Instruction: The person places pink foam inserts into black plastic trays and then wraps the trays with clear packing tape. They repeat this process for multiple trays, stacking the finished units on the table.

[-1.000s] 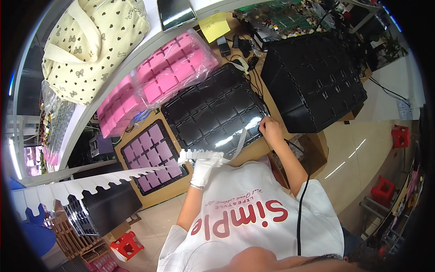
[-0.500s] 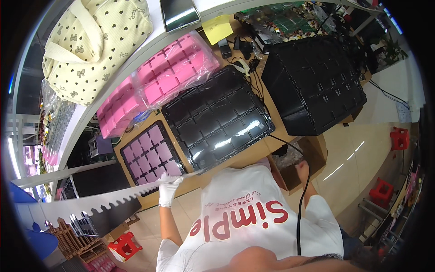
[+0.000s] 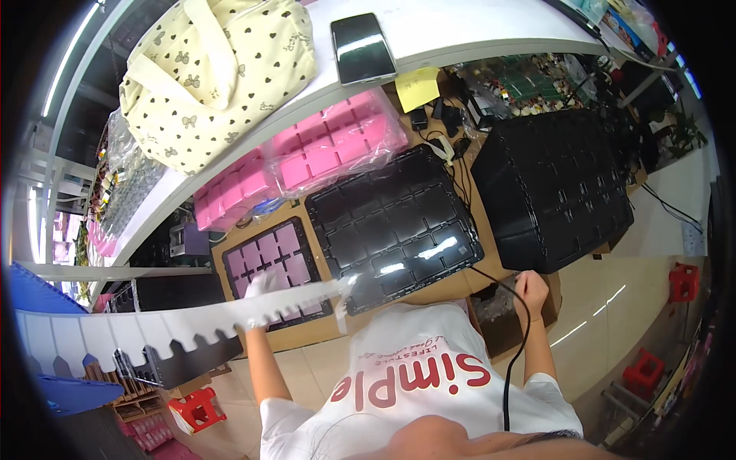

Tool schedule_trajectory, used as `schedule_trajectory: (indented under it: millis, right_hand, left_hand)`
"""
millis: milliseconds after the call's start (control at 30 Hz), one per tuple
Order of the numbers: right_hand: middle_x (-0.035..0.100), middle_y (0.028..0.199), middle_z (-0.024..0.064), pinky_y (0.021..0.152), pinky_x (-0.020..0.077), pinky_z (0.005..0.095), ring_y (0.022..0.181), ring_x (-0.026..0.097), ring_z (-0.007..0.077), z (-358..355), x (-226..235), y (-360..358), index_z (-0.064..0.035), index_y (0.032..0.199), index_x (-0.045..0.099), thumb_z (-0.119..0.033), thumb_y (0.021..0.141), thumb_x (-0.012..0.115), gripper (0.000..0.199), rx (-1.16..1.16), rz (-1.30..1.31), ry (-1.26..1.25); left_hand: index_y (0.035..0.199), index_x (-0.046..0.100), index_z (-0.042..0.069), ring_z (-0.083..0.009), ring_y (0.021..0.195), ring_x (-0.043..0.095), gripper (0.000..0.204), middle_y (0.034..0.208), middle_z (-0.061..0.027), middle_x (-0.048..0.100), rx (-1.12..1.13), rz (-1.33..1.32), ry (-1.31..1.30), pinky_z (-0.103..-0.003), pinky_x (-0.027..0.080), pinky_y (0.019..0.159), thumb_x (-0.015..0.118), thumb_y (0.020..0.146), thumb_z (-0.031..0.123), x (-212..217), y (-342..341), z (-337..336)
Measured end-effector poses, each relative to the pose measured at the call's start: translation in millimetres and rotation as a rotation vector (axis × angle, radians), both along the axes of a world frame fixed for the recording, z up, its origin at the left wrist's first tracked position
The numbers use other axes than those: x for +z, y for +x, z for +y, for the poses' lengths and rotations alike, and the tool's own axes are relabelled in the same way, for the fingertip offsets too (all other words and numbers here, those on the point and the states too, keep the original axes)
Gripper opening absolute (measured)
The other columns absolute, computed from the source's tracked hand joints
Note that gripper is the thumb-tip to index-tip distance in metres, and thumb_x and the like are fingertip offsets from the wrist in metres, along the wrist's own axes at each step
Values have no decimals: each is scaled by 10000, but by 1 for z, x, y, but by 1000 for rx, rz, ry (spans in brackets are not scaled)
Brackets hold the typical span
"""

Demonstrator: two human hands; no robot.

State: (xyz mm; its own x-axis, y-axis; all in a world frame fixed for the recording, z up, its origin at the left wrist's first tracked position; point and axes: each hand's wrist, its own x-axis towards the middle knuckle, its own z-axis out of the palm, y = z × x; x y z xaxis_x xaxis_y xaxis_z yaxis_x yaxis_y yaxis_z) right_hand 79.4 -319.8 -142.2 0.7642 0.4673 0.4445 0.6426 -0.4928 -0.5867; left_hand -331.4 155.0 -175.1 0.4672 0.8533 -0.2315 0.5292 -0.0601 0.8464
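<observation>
My left hand, in a white glove, is over the pink tray with black dividers and a black rim. A translucent strip with notches along its edge runs in from the left and crosses the glove. It partly covers the fingers, so I cannot tell whether they grip it. Bare and closed, my right hand is by the near edge of the large black divided box; what it holds, if anything, is hidden. Between the hands lies a glossy black divided tray.
Plastic-wrapped pink divided trays line the back, under a white shelf with a patterned bag and a phone. A cardboard box stands below my right hand. A black cable hangs near it. Red stools stand on the floor.
My right hand has risen from beside the cardboard box toward the black box. My left hand has shifted left, farther over the pink tray. The view has also moved.
</observation>
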Motion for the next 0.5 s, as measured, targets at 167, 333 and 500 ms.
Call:
schedule_trajectory:
  millis: [167,333,500]
  right_hand:
    - [552,694,65,511,396,271,539,503,130,27,7,15,-10,847,627,-46,840,624,37,384,446,-18]
    - [588,746,67,600,450,252,635,565,152,14,-18,19,-10,890,638,-66,853,621,70,95,596,-47]
    - [612,785,88,651,500,285,722,603,118,-25,-42,-8,-24,1018,603,-104,815,671,228,121,798,-410]
  left_hand:
    - [1083,661,77,-290,901,648,235,995,-162,671,-394,227,399,-345,505,804,603,902,215,34,159,7]
    - [1105,665,95,-238,860,673,245,985,-149,684,-460,65,190,-329,519,758,617,897,215,24,218,-4]
    - [980,693,121,-296,852,675,285,867,-180,668,-444,518,390,-369,526,725,583,894,369,45,184,-34]
